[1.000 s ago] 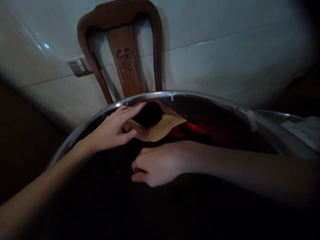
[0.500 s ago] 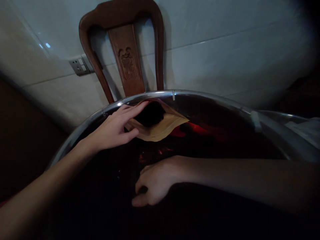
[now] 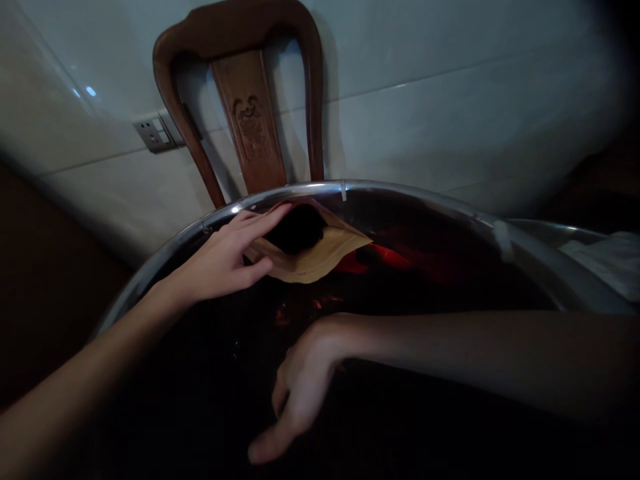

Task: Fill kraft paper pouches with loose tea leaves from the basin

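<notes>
My left hand [image 3: 231, 257] grips the left side of a tan stand-up pouch [image 3: 320, 260]. Its thumb and fingers are at the edge of the mouth, which gapes wide with a dark inside. Closer to me, my right hand [image 3: 303, 390] is bent down at the wrist over a very dark area. The thumb sticks out toward the lower left, apart from the fingers, and nothing shows in the hand. Shadow partly hides its fingertips and whatever lies under them.
A large round metal rim [image 3: 415, 194] curves around the dark area. Red shiny patches [image 3: 393, 257] glow behind the pouch. Beyond the rim stand a carved wooden chair [image 3: 250, 120] and a tiled wall [image 3: 425, 120] with a socket [image 3: 154, 133]. Pale crumpled material [image 3: 613, 260] lies at right.
My right hand has moved lower and turned downward, and its thumb has spread away from the fingers. The left hand keeps its hold on the pouch. The view has shifted slightly.
</notes>
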The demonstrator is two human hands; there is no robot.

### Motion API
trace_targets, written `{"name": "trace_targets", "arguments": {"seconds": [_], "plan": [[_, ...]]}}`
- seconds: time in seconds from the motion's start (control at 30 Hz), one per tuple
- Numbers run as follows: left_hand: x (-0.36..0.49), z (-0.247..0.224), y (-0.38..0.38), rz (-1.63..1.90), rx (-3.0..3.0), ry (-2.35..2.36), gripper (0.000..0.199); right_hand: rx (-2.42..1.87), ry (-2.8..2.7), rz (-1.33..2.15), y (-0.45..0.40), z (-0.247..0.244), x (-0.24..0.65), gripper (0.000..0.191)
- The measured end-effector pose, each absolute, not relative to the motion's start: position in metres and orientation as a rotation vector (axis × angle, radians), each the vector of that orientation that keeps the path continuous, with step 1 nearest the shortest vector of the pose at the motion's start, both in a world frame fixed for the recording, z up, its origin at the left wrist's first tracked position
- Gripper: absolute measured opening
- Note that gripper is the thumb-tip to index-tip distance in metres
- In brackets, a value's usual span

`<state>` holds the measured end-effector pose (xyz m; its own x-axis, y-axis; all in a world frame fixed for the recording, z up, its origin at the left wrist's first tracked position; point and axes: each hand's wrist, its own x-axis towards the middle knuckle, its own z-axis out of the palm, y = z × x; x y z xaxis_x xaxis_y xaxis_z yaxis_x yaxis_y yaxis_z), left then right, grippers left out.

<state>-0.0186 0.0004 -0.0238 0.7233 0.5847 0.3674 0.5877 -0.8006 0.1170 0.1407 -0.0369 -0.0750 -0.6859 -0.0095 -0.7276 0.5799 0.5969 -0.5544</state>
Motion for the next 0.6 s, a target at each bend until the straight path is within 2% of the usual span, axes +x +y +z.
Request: {"name": "trace_targets", "arguments": {"seconds": [0.2, 0.6], "plan": [[-0.017, -0.022, -0.002, -0.628, -2.890, -0.993, 0.071, 0.373, 2.112, -1.128, -0.031, -0.104, 0.136, 0.057], [-0.017, -0.022, -0.002, -0.617, -2.897, -0.978, 0.070, 0.307, 2.050, -1.137, -0.036, -0.119, 0.123, 0.044]]}}
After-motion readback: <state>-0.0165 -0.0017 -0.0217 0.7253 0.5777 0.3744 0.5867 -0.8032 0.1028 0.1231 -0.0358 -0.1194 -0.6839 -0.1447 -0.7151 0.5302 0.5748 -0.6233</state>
